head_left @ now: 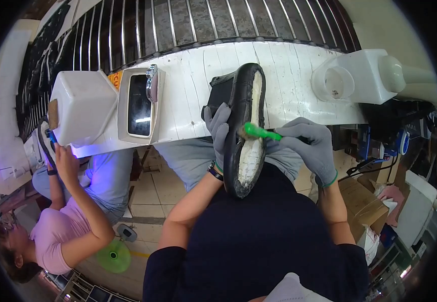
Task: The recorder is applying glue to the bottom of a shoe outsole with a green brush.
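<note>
My left hand (218,127), in a grey glove, grips a black shoe (232,126) from its left side. The shoe is tipped so its underside faces me and to the right, with a whitish strip (251,158) running along it inside a black rim. A green-handled brush (263,132) is held in the closed fingers of my gloved right hand (309,143). Its brown bristles touch the shoe's edge near the middle. Beside the shoe's upper left sits a squarish black piece (220,92); whether it belongs to the shoe, I cannot tell.
The white bench (193,75) ends at a conveyor of metal rollers (193,22). A tray (122,118) with a phone (139,105) and a white container (85,103) stand left. At right are a clear cup (331,83) and white jug (372,75). Another person (60,231) works at left.
</note>
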### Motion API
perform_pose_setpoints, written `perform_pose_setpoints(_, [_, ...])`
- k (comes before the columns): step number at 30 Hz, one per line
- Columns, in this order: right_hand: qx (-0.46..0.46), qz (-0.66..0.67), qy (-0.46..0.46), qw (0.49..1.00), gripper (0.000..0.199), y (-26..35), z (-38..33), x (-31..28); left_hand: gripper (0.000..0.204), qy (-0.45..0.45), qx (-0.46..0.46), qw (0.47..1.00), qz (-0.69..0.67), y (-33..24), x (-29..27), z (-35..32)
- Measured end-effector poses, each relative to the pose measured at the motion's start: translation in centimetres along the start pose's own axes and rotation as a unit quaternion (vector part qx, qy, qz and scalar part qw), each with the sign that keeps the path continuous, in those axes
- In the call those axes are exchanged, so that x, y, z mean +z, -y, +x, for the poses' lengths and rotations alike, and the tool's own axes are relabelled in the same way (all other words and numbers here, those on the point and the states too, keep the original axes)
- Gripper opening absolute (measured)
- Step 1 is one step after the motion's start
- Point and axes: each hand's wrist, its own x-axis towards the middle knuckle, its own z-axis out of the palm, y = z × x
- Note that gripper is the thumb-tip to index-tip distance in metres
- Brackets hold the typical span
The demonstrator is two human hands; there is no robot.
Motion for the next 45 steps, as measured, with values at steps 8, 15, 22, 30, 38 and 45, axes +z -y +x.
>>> perform_pose_setpoints(8, [0.029,-0.068,-0.105,0.992,0.016,-2.8,3.4,-0.4,0.07,-0.155,0.285,0.945,0.037,-2.3,1.3,2.5])
perform_pose_setpoints(15, [-0.018,-0.101,-0.19,0.977,0.015,-3.9,7.3,-1.8,0.065,-0.132,0.325,0.933,0.078,-3.2,0.2,3.2])
perform_pose_setpoints(22, [-0.001,-0.07,-0.018,0.997,0.014,-1.7,3.3,-2.7,0.066,-0.14,0.336,0.93,0.05,-2.2,0.5,3.2])
perform_pose_setpoints(30, [-0.021,-0.11,-0.155,0.981,0.017,-3.4,7.2,-2.7,0.071,-0.062,0.156,0.986,0.002,-3.2,0.4,2.3])
perform_pose_setpoints(38, [0.0,-0.04,-0.016,0.999,0.012,-1.2,2.5,-2.1,0.072,-0.158,0.309,0.937,0.045,-4.9,0.8,3.5])
perform_pose_setpoints(45, [-0.081,-0.069,0.03,0.994,0.021,1.3,-0.1,-0.8,0.07,-0.119,0.327,0.934,0.083,-6.5,-0.6,4.3])
